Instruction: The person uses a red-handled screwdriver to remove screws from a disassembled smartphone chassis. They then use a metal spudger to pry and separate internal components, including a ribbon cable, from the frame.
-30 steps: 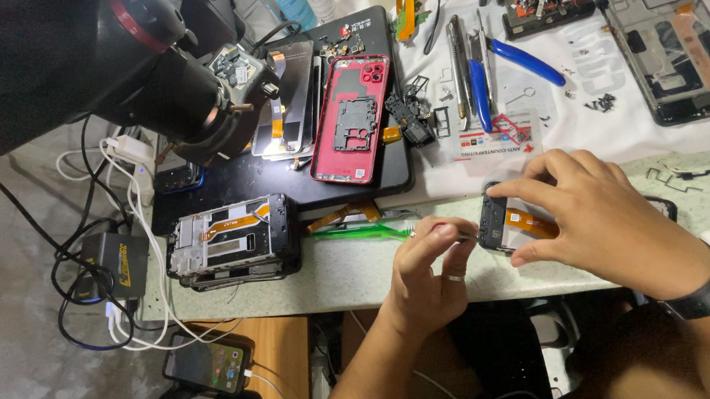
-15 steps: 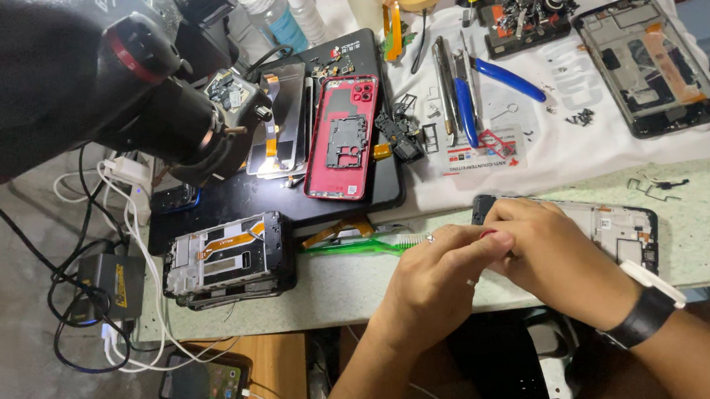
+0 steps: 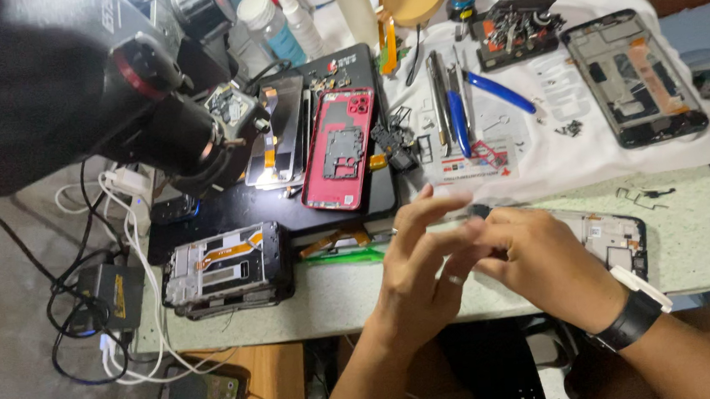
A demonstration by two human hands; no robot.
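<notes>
Broadly, the upper left of the view is filled by a blurred black microscope (image 3: 67, 87), whose barrel is angled down toward a dark mat (image 3: 254, 207) on the pale speckled tabletop (image 3: 696, 240). A white cloth (image 3: 569, 132) is spread over the far right of the tabletop, and on it an opened phone frame (image 3: 632, 76) is laid, with an orange flex strip seen inside. A red phone back cover (image 3: 341, 150) is set on the mat, just beside a lit phone chassis (image 3: 278, 138). Nearer the front edge, a bulky stripped phone body (image 3: 225, 269) with an orange ribbon is placed left of the hands.

The left hand (image 3: 416, 279) is raised above the tabletop edge with its fingers spread and half curled; a ring is worn on one finger. The right hand (image 3: 546, 265) is pressed against it, fingers bent inward, with a black wristband (image 3: 631, 321) around the wrist. Both sets of fingertips are brought together on a small dark part (image 3: 480, 211); motion blur prevents its kind from being told. Behind and just right of the right hand, a dismantled phone (image 3: 615, 234) is laid flat, partly covered by that hand.

Blue-handled tools (image 3: 459, 124) and tweezers are lined up on the cloth, near a tray of small parts (image 3: 515, 31). Bottles (image 3: 274, 24) are stood at the back. Loose screws (image 3: 569, 128) are scattered on the cloth.
</notes>
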